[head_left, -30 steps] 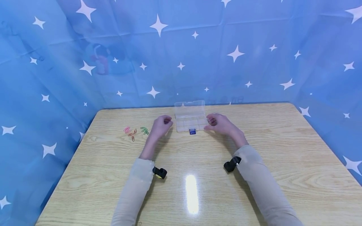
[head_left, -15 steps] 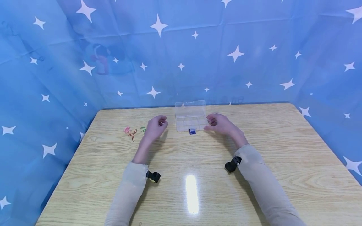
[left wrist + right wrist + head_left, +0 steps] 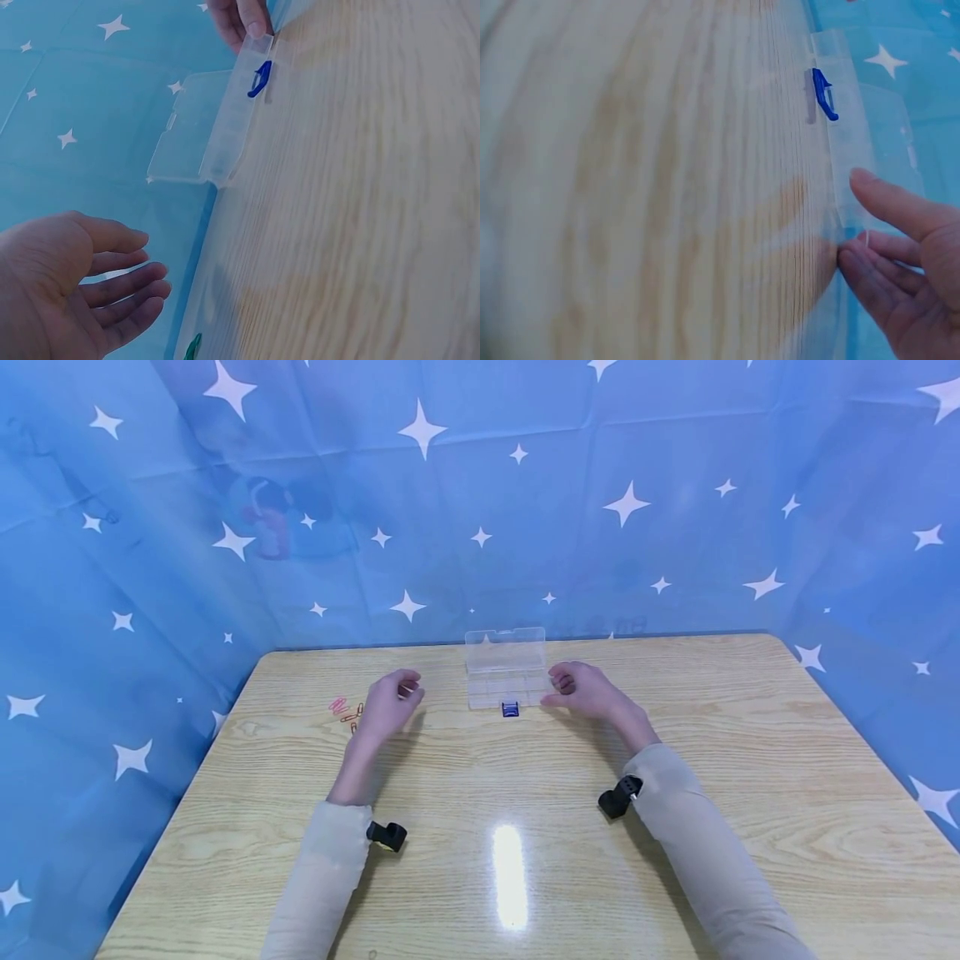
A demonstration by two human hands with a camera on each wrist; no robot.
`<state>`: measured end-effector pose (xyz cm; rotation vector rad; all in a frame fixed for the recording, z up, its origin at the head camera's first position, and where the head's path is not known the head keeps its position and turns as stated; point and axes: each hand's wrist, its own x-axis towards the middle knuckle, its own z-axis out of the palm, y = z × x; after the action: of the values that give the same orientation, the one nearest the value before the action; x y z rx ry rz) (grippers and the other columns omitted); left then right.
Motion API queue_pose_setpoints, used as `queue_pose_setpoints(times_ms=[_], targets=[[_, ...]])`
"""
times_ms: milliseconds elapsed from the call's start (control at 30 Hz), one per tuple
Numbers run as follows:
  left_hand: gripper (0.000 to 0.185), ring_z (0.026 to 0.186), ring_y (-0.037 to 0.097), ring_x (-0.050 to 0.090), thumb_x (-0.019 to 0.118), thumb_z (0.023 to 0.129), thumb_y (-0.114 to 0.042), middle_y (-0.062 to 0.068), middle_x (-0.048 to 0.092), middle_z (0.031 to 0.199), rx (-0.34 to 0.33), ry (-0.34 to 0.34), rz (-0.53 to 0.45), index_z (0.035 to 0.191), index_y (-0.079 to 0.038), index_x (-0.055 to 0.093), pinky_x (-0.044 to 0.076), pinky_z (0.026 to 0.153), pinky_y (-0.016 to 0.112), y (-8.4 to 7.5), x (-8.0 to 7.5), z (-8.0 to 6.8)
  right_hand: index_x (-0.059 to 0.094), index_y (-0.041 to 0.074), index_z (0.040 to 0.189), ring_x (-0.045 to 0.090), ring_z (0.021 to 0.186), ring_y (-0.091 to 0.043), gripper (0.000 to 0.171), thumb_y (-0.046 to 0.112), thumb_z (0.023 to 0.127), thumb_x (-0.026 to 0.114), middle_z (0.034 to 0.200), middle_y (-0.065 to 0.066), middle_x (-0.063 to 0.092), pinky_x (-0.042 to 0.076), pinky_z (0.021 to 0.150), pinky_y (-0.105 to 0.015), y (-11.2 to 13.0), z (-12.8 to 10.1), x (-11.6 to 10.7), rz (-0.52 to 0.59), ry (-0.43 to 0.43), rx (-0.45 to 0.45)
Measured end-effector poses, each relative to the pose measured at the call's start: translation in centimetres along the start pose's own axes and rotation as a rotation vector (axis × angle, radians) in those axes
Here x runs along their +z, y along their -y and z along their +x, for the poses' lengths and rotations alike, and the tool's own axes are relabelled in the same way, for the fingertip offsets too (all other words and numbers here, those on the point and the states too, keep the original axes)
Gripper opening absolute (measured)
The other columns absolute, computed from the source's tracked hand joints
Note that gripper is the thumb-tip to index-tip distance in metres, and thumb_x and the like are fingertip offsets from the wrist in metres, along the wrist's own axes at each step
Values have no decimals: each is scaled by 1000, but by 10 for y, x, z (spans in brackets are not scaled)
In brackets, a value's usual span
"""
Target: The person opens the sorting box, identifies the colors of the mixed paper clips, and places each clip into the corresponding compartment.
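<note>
A clear plastic compartment box lies at the table's far middle with its lid up and a blue latch on the near side. My right hand pinches the box's right end; the right wrist view shows its thumb on the box rim, fingers below, past the blue latch. My left hand hovers left of the box, fingers relaxed and holding nothing. It partly covers a scatter of coloured paper clips. In the left wrist view the left hand is apart from the box.
The wooden table carries a bright light glare near its front middle. A blue star-patterned cloth rises behind the table and on both sides. A green paper clip peeks in beside my left hand.
My left hand has drawn away from the box's left end, moving left over the paper clips. The right hand and the box have stayed put.
</note>
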<state>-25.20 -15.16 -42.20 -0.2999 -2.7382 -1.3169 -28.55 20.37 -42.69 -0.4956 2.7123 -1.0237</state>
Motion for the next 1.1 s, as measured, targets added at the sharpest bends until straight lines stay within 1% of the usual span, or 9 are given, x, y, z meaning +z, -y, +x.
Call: queue_pose_setpoints(times_ms=[133, 267, 633, 900, 1100], targets=[[32, 101, 36, 65, 62, 99, -7, 24, 67, 111, 4, -12, -12, 127, 9, 62, 54, 89, 47, 5, -6, -3, 54, -7, 136, 59, 108, -30, 60, 25, 91, 78, 116, -17, 62, 48, 98, -46, 0, 0, 1, 2, 0, -7], [32, 100, 38, 65, 61, 99, -7, 25, 67, 111, 10, -15, -2, 126, 10, 62, 54, 88, 48, 10, -12, -5, 54, -7, 136, 59, 108, -30, 61, 25, 90, 78, 116, -17, 62, 48, 98, -46, -1, 1, 1, -2, -1, -11], [31, 101, 36, 64, 58, 100, -9, 23, 67, 111, -14, 14, 57, 125, 10, 62, 53, 88, 47, 20, -26, -10, 53, -8, 137, 60, 110, -32, 62, 24, 90, 79, 119, -19, 63, 48, 99, -47, -2, 0, 1, -1, -10, -16], [29, 98, 35, 65, 61, 97, -6, 22, 68, 107, -30, 31, 99, 121, 10, 64, 53, 88, 46, 28, -31, -13, 53, -7, 136, 60, 111, -32, 62, 26, 90, 79, 119, -19, 63, 48, 100, -47, -3, 0, 0, -4, -14, -12], [26, 94, 34, 65, 65, 95, -3, 21, 68, 102, -25, 52, 143, 117, 11, 65, 53, 84, 46, 35, -34, -14, 54, -7, 136, 60, 112, -33, 62, 26, 90, 79, 120, -20, 63, 48, 100, -47, -3, 1, 1, -1, -17, -10]])
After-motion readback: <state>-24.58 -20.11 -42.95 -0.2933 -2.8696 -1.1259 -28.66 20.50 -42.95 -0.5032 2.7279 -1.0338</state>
